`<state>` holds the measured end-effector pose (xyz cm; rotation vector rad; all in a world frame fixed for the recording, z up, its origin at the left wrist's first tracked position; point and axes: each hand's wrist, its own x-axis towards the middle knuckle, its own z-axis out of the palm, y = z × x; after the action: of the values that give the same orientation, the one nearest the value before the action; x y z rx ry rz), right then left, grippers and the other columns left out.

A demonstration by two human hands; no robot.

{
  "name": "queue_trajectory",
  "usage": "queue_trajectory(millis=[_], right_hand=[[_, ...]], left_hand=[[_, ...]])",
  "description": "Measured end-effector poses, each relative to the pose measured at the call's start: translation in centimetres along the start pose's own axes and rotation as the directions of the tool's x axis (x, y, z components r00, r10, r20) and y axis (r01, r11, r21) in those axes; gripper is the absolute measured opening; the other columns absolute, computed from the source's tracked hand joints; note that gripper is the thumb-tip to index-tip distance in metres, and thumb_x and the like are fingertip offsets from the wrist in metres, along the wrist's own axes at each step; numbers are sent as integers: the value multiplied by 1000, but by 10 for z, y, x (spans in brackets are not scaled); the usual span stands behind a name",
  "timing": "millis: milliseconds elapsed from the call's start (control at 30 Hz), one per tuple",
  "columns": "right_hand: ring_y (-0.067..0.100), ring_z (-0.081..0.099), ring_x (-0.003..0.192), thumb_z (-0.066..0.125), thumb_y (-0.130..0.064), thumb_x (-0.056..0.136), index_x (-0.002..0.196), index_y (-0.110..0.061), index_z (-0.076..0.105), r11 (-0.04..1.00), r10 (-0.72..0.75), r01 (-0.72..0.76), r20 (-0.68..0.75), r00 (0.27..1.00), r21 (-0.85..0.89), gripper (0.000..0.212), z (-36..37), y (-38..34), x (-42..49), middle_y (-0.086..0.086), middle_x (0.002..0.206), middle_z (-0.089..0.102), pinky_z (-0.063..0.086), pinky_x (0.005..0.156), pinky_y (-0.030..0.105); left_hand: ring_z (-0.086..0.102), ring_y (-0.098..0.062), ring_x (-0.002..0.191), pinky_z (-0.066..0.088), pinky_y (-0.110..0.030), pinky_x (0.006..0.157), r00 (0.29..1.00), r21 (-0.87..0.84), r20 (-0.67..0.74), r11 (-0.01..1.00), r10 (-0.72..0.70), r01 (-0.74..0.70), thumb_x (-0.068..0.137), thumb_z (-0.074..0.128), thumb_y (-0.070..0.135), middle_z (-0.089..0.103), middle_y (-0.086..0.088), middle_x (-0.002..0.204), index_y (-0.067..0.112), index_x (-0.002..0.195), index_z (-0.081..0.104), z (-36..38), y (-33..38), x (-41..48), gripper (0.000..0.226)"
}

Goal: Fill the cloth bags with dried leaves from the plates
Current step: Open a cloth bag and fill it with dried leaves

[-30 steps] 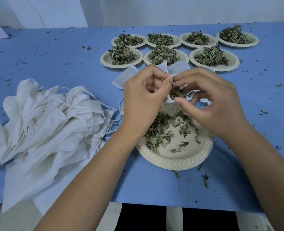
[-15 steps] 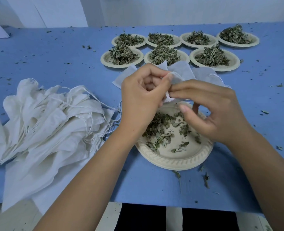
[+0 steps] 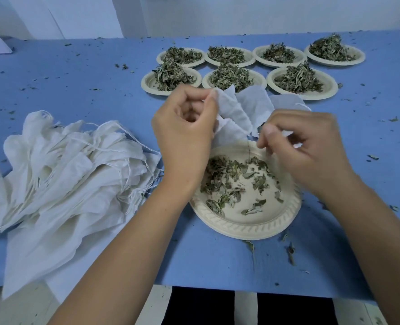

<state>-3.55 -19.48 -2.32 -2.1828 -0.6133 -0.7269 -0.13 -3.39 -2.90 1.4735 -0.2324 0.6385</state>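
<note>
My left hand (image 3: 185, 134) pinches the upper edge of a small white cloth bag (image 3: 234, 111) above the far rim of a cream plate (image 3: 246, 225). Scattered dried leaves (image 3: 227, 177) lie thinly on that plate. My right hand (image 3: 304, 146) hovers just right of the bag with fingers curled, thumb and forefinger pinched together; it looks blurred, and what it pinches is too small to tell. More white bags (image 3: 285, 102) lie behind the held one.
Several plates heaped with dried leaves (image 3: 300, 78) stand in two rows at the back. A big pile of empty white drawstring bags (image 3: 60, 179) lies at the left. Leaf crumbs dot the blue table (image 3: 77, 85). The table's front edge runs just below the plate.
My hands have drawn apart. The right hand dropped away from the bag's mouth toward the plate, while the left hand lifted the bag's edge, so more of the bag shows.
</note>
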Motion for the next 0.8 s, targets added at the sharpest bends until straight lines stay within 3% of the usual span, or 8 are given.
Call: queue_trajectory(millis=[133, 200, 300, 433, 533, 600, 700, 800], right_hand=[[14, 56, 78, 45, -34, 92, 91, -8, 69, 954, 172, -58, 377, 910, -294, 35, 16, 8, -3, 0, 85, 61, 46, 74, 32], [14, 57, 90, 51, -28, 91, 101, -11, 70, 955, 181, -43, 466, 866, -292, 28, 17, 10, -3, -2, 95, 63, 46, 82, 31], [6, 63, 82, 57, -23, 89, 91, -15, 75, 990, 135, -101, 462, 876, -97, 20, 13, 7, -2, -10, 86, 69, 47, 79, 21], [19, 63, 78, 58, -13, 90, 83, -8, 71, 981, 124, -72, 297, 947, -180, 16, 11, 14, 0, 2, 80, 68, 50, 75, 36], [7, 57, 101, 59, -26, 89, 113, -19, 65, 971, 192, -87, 506, 841, -224, 26, 14, 15, -2, -7, 108, 63, 43, 91, 20], [-6, 52, 106, 63, -32, 86, 119, -27, 61, 981, 196, -149, 627, 754, -127, 33, 15, 13, -4, -16, 116, 58, 39, 95, 11], [-5, 57, 108, 73, -28, 81, 118, -26, 63, 955, 170, -284, 629, 758, 84, 38, 12, 7, -3, -18, 119, 59, 46, 98, 20], [-2, 45, 124, 78, -28, 77, 128, -28, 56, 979, 77, -183, 679, 730, 85, 56, 13, 4, -3, -14, 131, 51, 35, 108, 20]], left_hand=[[51, -4, 43, 43, -19, 49, 998, 11, -54, 1000, -16, 16, 91, 65, 7, 55, 12, 51, 9, 79, 63, -2, 1, 3, 12], [51, -4, 43, 43, -18, 48, 999, 14, -42, 1000, -21, 21, 91, 65, 7, 55, 12, 50, 10, 79, 63, -2, 2, 3, 12], [51, -4, 43, 43, -17, 48, 999, 16, -23, 1000, -24, 25, 90, 65, 6, 55, 12, 50, 11, 78, 63, -1, 3, 1, 13], [51, -4, 43, 43, -18, 48, 999, 17, -26, 1000, -24, 24, 90, 66, 7, 55, 12, 51, 12, 79, 63, -1, 3, 2, 13], [51, -4, 43, 43, -18, 48, 999, 20, -21, 999, -24, 25, 90, 65, 6, 54, 12, 50, 12, 78, 63, -1, 3, 1, 14], [51, -4, 43, 43, -18, 49, 1000, 23, -19, 1000, -21, 22, 90, 65, 6, 54, 12, 50, 13, 78, 63, 0, 2, 1, 14], [51, -4, 43, 42, -18, 49, 1000, 20, -21, 1000, -19, 20, 90, 65, 6, 54, 12, 50, 11, 79, 63, 0, 2, 1, 13], [51, -3, 43, 43, -18, 48, 1000, 29, -15, 999, -15, 16, 90, 65, 7, 55, 12, 50, 12, 78, 63, 0, 2, 1, 13]])
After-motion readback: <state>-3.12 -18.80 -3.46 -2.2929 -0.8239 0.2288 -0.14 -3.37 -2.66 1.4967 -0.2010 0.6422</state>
